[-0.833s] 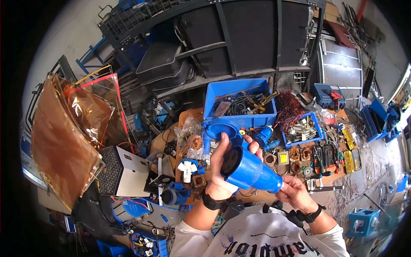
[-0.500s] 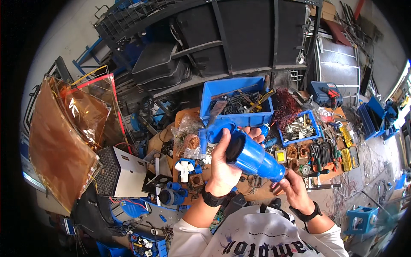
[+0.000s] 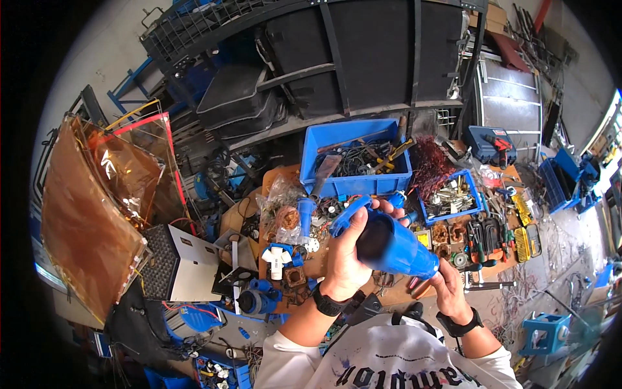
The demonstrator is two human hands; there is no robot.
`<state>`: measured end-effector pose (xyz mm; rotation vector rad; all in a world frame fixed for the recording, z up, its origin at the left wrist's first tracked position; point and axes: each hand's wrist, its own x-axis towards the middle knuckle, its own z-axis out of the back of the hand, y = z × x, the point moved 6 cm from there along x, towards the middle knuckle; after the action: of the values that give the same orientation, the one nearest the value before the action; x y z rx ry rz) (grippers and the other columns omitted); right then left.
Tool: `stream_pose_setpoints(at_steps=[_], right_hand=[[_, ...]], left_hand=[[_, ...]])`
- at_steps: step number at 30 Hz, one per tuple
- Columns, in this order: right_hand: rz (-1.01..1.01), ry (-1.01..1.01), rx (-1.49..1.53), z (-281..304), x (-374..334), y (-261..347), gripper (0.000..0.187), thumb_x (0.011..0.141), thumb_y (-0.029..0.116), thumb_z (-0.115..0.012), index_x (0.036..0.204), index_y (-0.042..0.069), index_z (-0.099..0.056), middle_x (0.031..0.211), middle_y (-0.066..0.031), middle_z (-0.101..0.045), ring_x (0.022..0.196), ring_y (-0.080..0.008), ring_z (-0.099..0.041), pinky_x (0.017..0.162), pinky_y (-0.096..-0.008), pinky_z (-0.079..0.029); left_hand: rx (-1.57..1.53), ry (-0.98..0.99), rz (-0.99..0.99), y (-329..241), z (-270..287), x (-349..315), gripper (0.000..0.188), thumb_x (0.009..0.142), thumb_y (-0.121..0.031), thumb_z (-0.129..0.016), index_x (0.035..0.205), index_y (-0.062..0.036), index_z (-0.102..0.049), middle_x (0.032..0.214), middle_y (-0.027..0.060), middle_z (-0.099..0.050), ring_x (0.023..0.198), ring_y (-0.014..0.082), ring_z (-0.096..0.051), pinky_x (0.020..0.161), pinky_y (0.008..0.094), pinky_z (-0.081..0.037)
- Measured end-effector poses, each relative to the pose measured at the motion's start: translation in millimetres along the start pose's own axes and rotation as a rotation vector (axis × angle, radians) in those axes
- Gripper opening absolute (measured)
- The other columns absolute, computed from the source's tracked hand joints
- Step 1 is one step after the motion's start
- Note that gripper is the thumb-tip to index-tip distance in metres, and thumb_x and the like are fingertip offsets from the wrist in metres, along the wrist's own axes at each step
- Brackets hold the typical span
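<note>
I hold a large blue industrial plug housing [image 3: 396, 247] in front of my chest, above a cluttered workbench. Its dark open end faces up and to the left, and a hinged blue lid [image 3: 348, 214] stands open beside that end. My left hand [image 3: 346, 259] wraps around the wide upper part near the opening. My right hand [image 3: 448, 290] grips the narrow lower end. Both wrists wear black bands.
A blue bin [image 3: 359, 159] of tools and cables stands behind the hands, with a smaller blue tray [image 3: 450, 194] of metal parts to its right. Blue connector parts [image 3: 278, 256], pliers and copper coils litter the bench. A white perforated box [image 3: 178, 262] sits left, beside brown film-covered panels [image 3: 91, 207].
The blue housing has tilted, so its open end now points up-left. My left hand has shifted further round its upper part. My right hand still holds the lower end.
</note>
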<state>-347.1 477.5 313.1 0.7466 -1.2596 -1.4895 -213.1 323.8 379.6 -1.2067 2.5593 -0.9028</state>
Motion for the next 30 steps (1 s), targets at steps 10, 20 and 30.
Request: stream_pose_setpoints(at_steps=[10,20,30], right_hand=[[-0.05,0.031,0.234,-8.7,-12.6,-52.8,0.046,0.101,0.046,-0.05,0.091,0.001,-0.057,0.074,-0.004,-0.06,0.065,-0.0117,-0.056,0.057,-0.0278,-0.045],[-0.226,0.101,0.483,-14.4,-28.7,-40.8,0.044,0.099,0.048,-0.055,0.094,0.004,-0.063,0.076,0.0015,-0.058,0.065,-0.009,-0.047,0.057,-0.0244,-0.037],[-0.365,0.345,0.958,-20.9,-37.0,-26.3,0.032,0.1,0.036,-0.057,0.09,0.007,-0.059,0.072,0.0054,-0.045,0.063,-0.0068,-0.038,0.055,-0.0218,-0.03]], left_hand=[[-0.1,0.077,0.115,11.7,-10.8,4.5,0.057,0.096,-0.068,-0.036,0.082,-0.0135,-0.043,0.079,0.0087,-0.06,0.086,0.0288,-0.063,0.09,0.0496,-0.05],[-0.271,0.092,0.18,21.4,-5.0,7.5,0.057,0.097,-0.067,-0.035,0.081,-0.0135,-0.043,0.074,0.0083,-0.058,0.079,0.0286,-0.063,0.08,0.0487,-0.051],[-0.329,0.1,0.216,18.8,-5.5,6.2,0.056,0.097,-0.066,-0.037,0.08,-0.0138,-0.044,0.074,0.0075,-0.057,0.078,0.0278,-0.062,0.08,0.0477,-0.051]])
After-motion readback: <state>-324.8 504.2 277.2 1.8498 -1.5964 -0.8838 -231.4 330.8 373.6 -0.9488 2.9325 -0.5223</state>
